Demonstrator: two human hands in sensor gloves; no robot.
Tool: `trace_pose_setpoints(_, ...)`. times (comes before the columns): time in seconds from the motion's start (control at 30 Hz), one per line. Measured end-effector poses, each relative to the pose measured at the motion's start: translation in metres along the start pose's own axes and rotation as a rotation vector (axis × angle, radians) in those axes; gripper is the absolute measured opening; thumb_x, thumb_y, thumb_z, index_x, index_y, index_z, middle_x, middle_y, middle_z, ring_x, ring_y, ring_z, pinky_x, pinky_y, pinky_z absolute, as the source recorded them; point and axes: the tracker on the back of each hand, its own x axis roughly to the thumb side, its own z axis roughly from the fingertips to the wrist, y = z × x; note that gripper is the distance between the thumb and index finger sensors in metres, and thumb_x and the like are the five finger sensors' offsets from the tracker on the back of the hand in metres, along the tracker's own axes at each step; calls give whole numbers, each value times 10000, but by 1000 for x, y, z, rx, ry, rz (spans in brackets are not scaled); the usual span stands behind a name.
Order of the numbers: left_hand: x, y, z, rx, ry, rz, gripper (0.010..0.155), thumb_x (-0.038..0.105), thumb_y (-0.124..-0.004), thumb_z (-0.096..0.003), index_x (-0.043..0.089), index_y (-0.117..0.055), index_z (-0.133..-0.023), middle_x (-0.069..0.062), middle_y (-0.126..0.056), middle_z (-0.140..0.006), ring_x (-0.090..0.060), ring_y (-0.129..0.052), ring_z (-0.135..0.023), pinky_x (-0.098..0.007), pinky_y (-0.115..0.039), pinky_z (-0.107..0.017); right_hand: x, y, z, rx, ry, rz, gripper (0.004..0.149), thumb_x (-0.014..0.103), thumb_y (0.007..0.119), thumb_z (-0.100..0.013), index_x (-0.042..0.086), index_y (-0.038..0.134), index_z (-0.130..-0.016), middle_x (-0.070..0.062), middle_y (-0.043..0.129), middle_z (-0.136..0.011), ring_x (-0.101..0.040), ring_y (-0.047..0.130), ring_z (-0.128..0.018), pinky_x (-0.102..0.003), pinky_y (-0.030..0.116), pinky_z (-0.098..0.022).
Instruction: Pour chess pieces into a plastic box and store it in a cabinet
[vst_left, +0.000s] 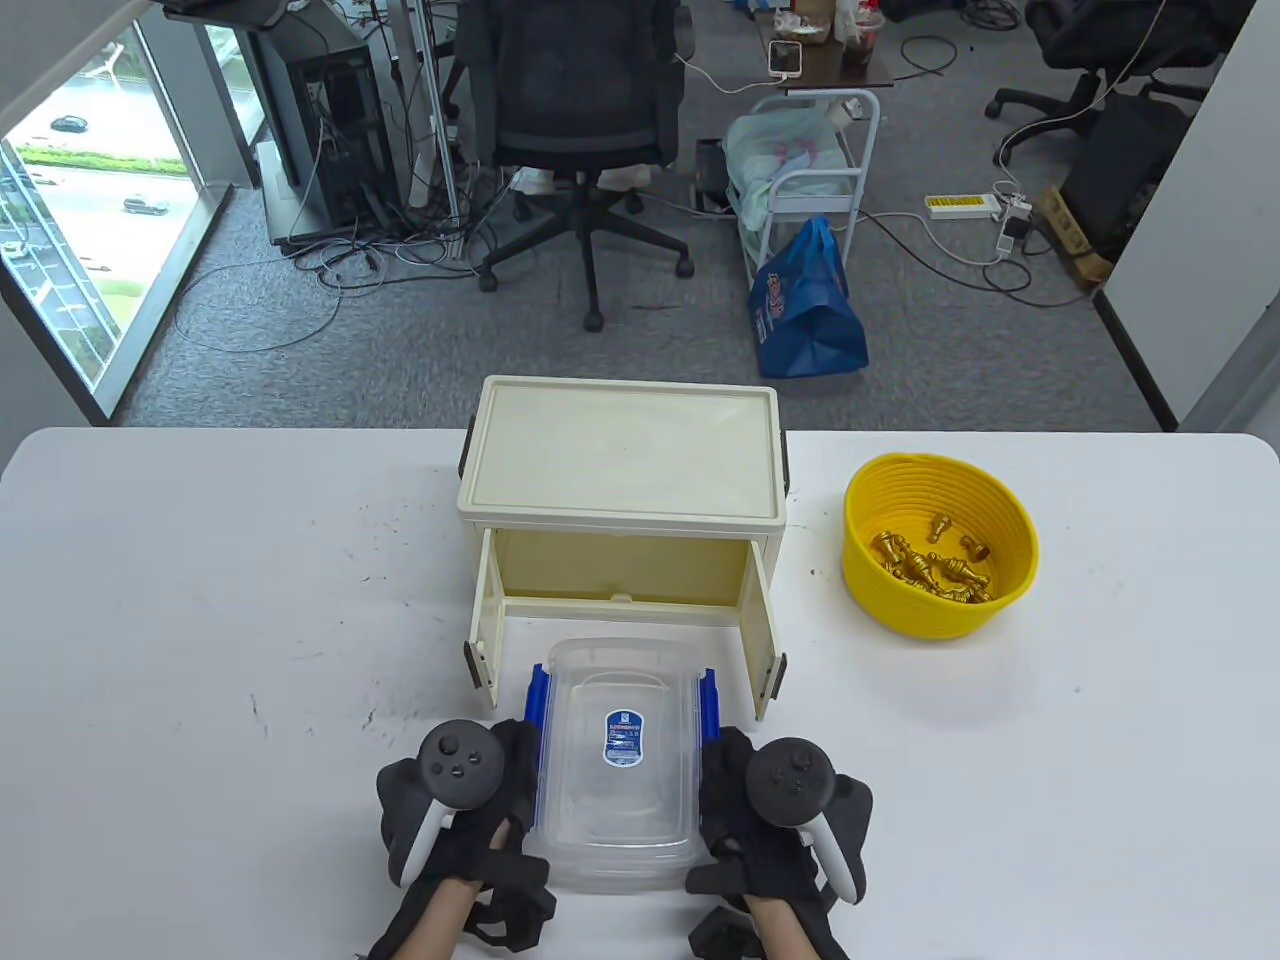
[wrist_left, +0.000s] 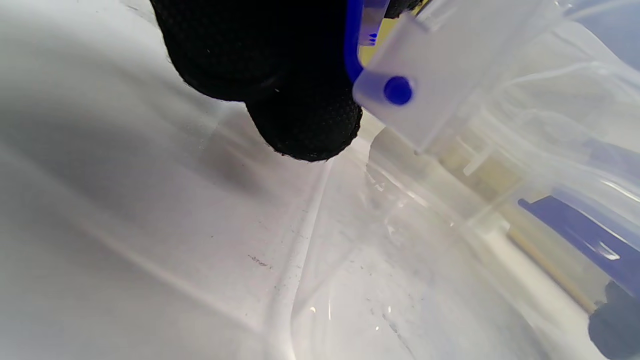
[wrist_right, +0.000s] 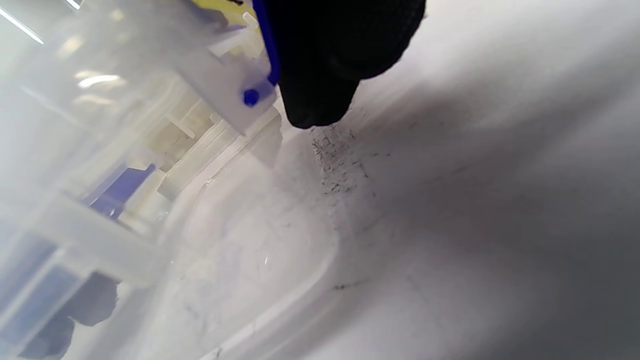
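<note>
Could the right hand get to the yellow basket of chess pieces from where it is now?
Probably yes. The yellow basket stands open-topped on the table's right side with nothing between it and the right hand, but that hand is holding the plastic box and would have to let go first.

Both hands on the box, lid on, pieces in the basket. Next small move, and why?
Probably flip up the blue side latches and lift the lid off. The left hand and right hand flank the plastic box, fingers at its blue latches. The lid looks closed and the box empty, while the gold chess pieces sit in the yellow basket.
</note>
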Motion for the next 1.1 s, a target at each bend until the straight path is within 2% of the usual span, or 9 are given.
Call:
trace_pose_setpoints(0.13,-14,1,-4,-75,60,148,519,362,-554,-727,4,-782,-1024,-125,-994,-775,-168,-1064,-540,-336,-918,-409,-10,-4,-4,45,20,-82,520,334,593,-662,-37,628,-1024,-150,904,-816,-223,1009,-520,-322,825,-371)
trace_pose_setpoints(0.27,-26,-3,-9,-115,96,111,515,382,-607,-716,23,-787,-1039,-127,-990,-802,-192,-1060,-555,-358,-911,-414,-27,-7,-10,115,69,-136,521,333,631,-661,-32,630,-1032,-158,898,-830,-241,1004,-528,-335,820,-376)
trace_pose_setpoints(0.43,-19,-4,-7,-47,78,-11,493,407,-639,-703,85,-797,-1042,-105,-985,-823,-181,-1054,-567,-358,-909,-424,-31,-9,-11,131,73,-145,532,342,646,-660,-23,619,-1046,-169,878,-867,-265,992,-575,-365,811,-413)
trace_pose_setpoints(0.57,-20,-2,-4,-29,84,-3,490,417,-650,-696,113,-800,-1051,-134,-959,-877,-216,-1040,-614,-388,-900,-450,-29,-12,-8,116,72,-106,565,369,644,-660,-30,601,-1058,-185,863,-887,-279,985,-598,-382,808,-433)
trace_pose_setpoints(0.73,-14,6,6,13,27,-13,524,430,-647,-696,97,-774,-1081,-202,-897,-952,-306,-989,-717,-456,-876,-498,-25,-32,3,45,75,-7,689,460,666,-648,-37,522,-1103,-247,776,-980,-375,921,-725,-459,765,-513)
trace_pose_setpoints(0.83,-4,11,13,9,-20,4,566,453,-632,-700,72,-747,-1103,-219,-869,-971,-323,-964,-739,-474,-862,-517,-20,-49,16,-61,29,28,806,558,663,-626,2,412,-1153,-245,656,-1090,-453,791,-882,-548,670,-613)
trace_pose_setpoints(0.9,2,12,14,-28,-34,-11,631,496,-631,-692,50,-717,-1129,-243,-841,-997,-355,-940,-764,-491,-850,-534,-18,-56,22,-95,-11,18,861,604,651,-609,60,318,-1187,-225,508,-1194,-508,556,-1049,-645,490,-710)
trace_pose_setpoints(1.0,13,12,13,-138,-29,-59,767,573,-630,-665,7,-644,-1181,-277,-781,-1050,-393,-893,-818,-520,-827,-569,-21,-61,22,-53,-71,-39,882,648,618,-597,166,204,-1209,-170,219,-1280,-506,219,-1142,-695,241,-748)
trace_pose_setpoints(1.1,22,13,9,-183,14,-29,861,608,-639,-644,-19,-550,-1228,-309,-711,-1091,-429,-835,-859,-545,-803,-590,-28,-57,13,31,-57,-63,873,656,594,-598,213,149,-1204,-139,112,-1280,-483,93,-1141,-689,156,-746)
